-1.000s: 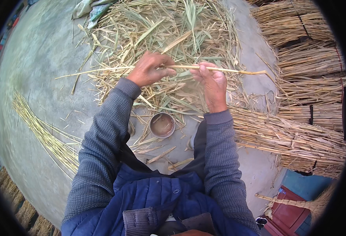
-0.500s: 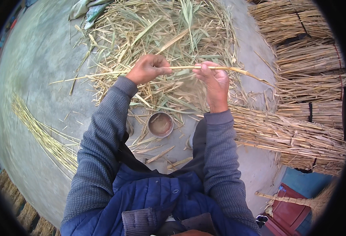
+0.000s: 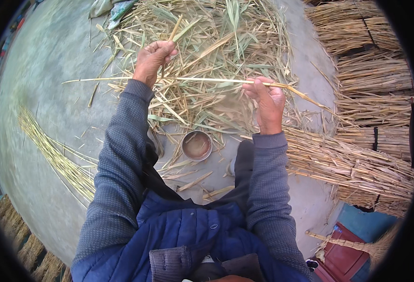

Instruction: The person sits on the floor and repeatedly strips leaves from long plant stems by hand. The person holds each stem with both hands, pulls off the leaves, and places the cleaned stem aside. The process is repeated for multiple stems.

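My right hand (image 3: 268,104) pinches a long thin reed stalk (image 3: 207,80) near its thicker end, where a dry leaf sheath hangs off to the right. The stalk lies level and its thin tip reaches far left, past my left wrist. My left hand (image 3: 153,62) is raised above the stalk, its fingers closed on a short dry strip of leaf sheath (image 3: 176,28) that points up. Below both arms' reach spreads a heap of stripped leaves (image 3: 216,51), dry tan and pale green.
Between my feet stands a small round metal bowl (image 3: 197,145). Peeled stalks (image 3: 59,160) lie on the floor at left. Unpeeled reeds (image 3: 348,160) lie at right, beside tied bundles (image 3: 374,75). A straw broom (image 3: 348,243) rests over a red panel (image 3: 346,251) at lower right.
My left hand has left the stalk and moved up and left with a strip of leaf sheath. My right hand still holds the stalk, slightly farther right and lower.
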A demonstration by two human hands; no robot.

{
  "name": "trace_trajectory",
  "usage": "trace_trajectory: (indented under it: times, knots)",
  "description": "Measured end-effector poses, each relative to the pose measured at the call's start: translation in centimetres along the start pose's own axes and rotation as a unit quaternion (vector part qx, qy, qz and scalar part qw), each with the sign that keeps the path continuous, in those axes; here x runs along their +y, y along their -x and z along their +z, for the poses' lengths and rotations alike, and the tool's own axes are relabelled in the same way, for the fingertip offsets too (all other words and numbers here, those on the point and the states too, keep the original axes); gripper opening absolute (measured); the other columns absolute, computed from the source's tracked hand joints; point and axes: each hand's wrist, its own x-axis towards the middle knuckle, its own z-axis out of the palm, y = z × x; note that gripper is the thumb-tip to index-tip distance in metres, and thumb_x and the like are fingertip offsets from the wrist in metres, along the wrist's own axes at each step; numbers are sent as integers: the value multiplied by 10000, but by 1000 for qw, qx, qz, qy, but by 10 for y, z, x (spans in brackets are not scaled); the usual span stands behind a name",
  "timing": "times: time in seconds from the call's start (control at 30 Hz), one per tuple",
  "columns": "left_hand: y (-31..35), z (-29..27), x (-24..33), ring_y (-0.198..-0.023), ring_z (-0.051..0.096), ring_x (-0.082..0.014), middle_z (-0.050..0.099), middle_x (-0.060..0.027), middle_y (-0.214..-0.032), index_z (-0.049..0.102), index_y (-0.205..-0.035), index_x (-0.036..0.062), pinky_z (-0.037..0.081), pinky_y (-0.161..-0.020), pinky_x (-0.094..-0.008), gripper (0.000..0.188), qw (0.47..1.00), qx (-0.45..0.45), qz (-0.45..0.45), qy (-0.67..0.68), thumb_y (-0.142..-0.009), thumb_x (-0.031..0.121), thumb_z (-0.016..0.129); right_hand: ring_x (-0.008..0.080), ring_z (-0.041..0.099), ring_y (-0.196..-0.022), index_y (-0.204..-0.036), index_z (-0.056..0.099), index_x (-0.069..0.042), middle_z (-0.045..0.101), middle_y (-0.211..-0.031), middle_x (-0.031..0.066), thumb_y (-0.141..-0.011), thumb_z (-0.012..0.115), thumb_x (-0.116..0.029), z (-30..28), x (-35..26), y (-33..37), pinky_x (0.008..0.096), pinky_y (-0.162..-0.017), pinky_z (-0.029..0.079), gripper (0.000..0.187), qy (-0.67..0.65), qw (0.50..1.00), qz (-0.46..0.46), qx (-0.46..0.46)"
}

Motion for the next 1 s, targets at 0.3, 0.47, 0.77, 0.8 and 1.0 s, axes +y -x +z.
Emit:
trace_trajectory:
  times: [0.3, 0.47, 0.77, 0.8, 1.0]
  knots:
    - [21, 26, 2, -930, 608, -265, 707, -55, -967, 665, -1088, 73, 421, -838, -382, 381, 716, 28, 360, -597, -838, 343, 763, 181, 715, -861, -1130, 589, 10, 697, -1042, 156, -955, 680, -168, 9, 2, 0, 258, -721, 575, 265, 8, 999, 29, -19]
    - [43, 84, -8, -815, 607, -239, 668, -50, -826, 702, -948, 78, 426, -786, -374, 216, 738, -204, 421, -487, -827, 249, 757, 139, 680, -812, -1151, 600, -14, 696, -1035, 124, -964, 668, -173, 19, 8, 1, 235, -694, 551, 255, 5, 997, 48, -59]
    - [23, 23, 3, -731, 635, -267, 668, -72, -747, 668, -850, 74, 446, -725, -378, 151, 743, -218, 212, -597, -816, 193, 756, 145, 691, -878, -1122, 612, -10, 704, -1048, 110, -938, 697, -133, -20, -2, -11, 243, -738, 585, 236, -224, 972, 56, 29]
    - [24, 19, 7, -766, 654, -270, 681, -84, -779, 675, -873, 54, 475, -714, -378, 170, 740, -228, 184, -605, -810, 183, 767, 150, 693, -868, -1129, 602, -5, 702, -1038, 118, -945, 689, -136, -22, -3, -12, 246, -731, 589, 242, -212, 975, 59, 41]
    - [39, 60, 2, -851, 714, -231, 742, -144, -939, 714, -1053, 15, 550, -764, -347, 335, 872, -268, 162, -377, -817, 237, 801, 157, 705, -854, -1147, 587, 16, 699, -1018, 129, -957, 677, -147, -7, -1, -6, 236, -716, 592, 266, -125, 990, 63, 0]
